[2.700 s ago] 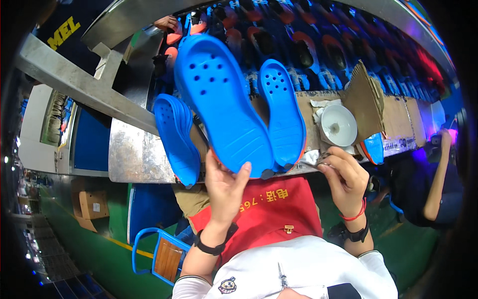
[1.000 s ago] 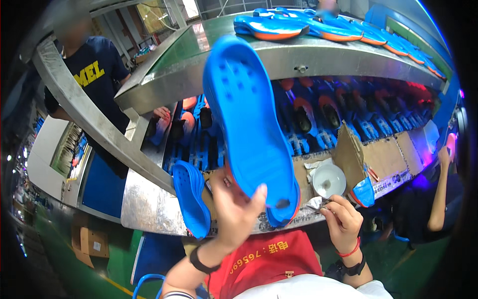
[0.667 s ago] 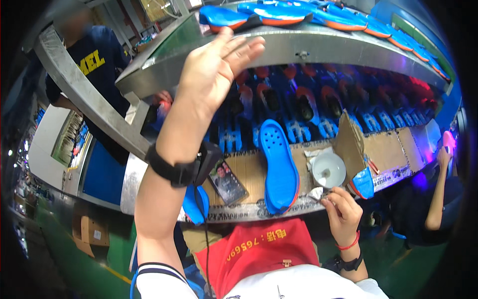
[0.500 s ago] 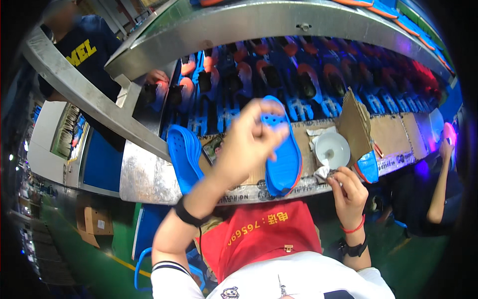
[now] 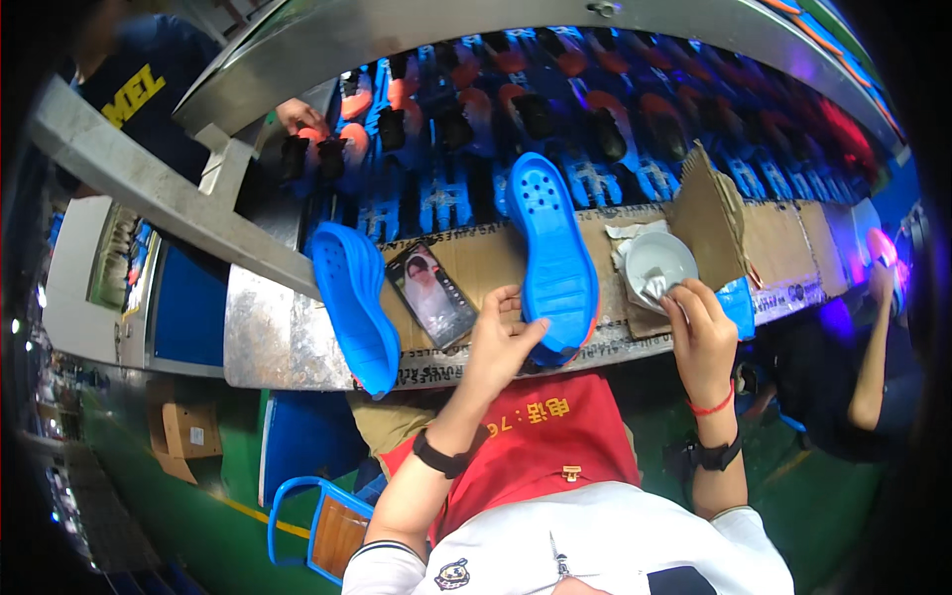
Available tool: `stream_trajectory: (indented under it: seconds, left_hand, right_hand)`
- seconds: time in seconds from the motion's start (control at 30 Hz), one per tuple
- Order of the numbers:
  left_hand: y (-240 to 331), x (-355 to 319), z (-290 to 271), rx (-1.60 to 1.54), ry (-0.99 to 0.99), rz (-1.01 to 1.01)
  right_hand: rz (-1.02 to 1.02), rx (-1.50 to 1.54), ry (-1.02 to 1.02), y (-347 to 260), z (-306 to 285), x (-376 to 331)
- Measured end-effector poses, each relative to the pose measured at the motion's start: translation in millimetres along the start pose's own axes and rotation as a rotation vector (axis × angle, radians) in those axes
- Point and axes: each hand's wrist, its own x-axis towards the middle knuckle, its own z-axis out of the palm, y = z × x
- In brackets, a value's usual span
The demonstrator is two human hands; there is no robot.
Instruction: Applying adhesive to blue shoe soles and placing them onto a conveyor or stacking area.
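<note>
A blue shoe sole (image 5: 560, 268) lies on the cardboard-covered bench before me, its toe with small holes pointing away. My left hand (image 5: 504, 337) is closed at the left side of its heel, thumb over the rim and fingers curled against the edge. To the right, my right hand (image 5: 706, 332) pinches a small white piece of cloth (image 5: 654, 285) inside a white bowl (image 5: 666, 258). Left of the sole stands a stack of nested blue soles (image 5: 355, 307). Between the stack and my left hand lies a phone (image 5: 432, 295) with its screen lit.
A cardboard flap (image 5: 709, 208) stands upright behind the bowl. Beyond the bench, rows of orange-and-blue shoes (image 5: 610, 124) sit under a metal frame (image 5: 397, 50). One person's hand (image 5: 300, 116) touches a shoe at far left; another person (image 5: 843, 367) sits at right.
My left hand has come down from above the sole to its heel, uncovering the phone. My right hand has moved the cloth up into the bowl. The view has shifted slightly.
</note>
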Motion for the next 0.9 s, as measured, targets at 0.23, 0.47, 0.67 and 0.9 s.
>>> stream_trajectory:
  seconds: [0.23,0.47,0.67,0.9]
  left_hand:
    - [41.5,-19.7,-15.6,-0.467,-0.231,-0.148]
    - [39.9,-34.7,-9.3,-0.331,-0.181,-0.100]
    - [36.6,-37.2,5.0,-0.193,-0.080,0.129]
    - [41.1,-38.0,22.8,-0.086,-0.004,0.256]
  right_hand:
    - [-0.053,-0.147,-0.130,28.9,17.3,10.1]
    - [-0.047,-0.169,-0.204,33.7,24.5,9.1]
    - [-0.060,-0.164,-0.080,28.6,7.5,13.0]
    - [0.014,0.011,-0.072,3.4,-14.0,18.4]
